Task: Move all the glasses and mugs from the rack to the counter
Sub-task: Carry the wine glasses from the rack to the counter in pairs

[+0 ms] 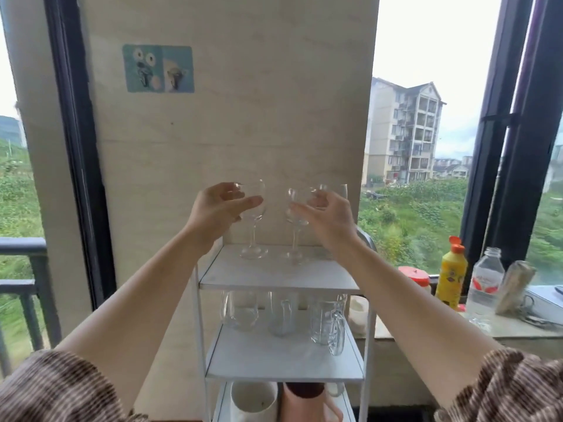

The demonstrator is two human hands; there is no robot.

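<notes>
A white three-shelf rack [277, 281] stands against the wall. Two clear wine glasses stand on its top shelf. My left hand [219, 208] wraps the bowl of the left wine glass [254, 220]. My right hand [327, 214] wraps the bowl of the right wine glass [294, 226]. Both bases still touch the shelf. The rim of a third glass [342, 190] shows behind my right hand. The middle shelf holds a stemless glass [239, 312], a glass mug [281, 315] and a ribbed glass mug [327, 325]. A white mug [254, 402] and a pink mug [304, 400] sit on the bottom shelf.
The counter [518, 328] runs along the window at the right. It carries a yellow bottle [451, 275], a water bottle [487, 284], a red-lidded jar [414, 277] and a wrapped bundle [515, 287]. A dark railing [24, 281] is at the left.
</notes>
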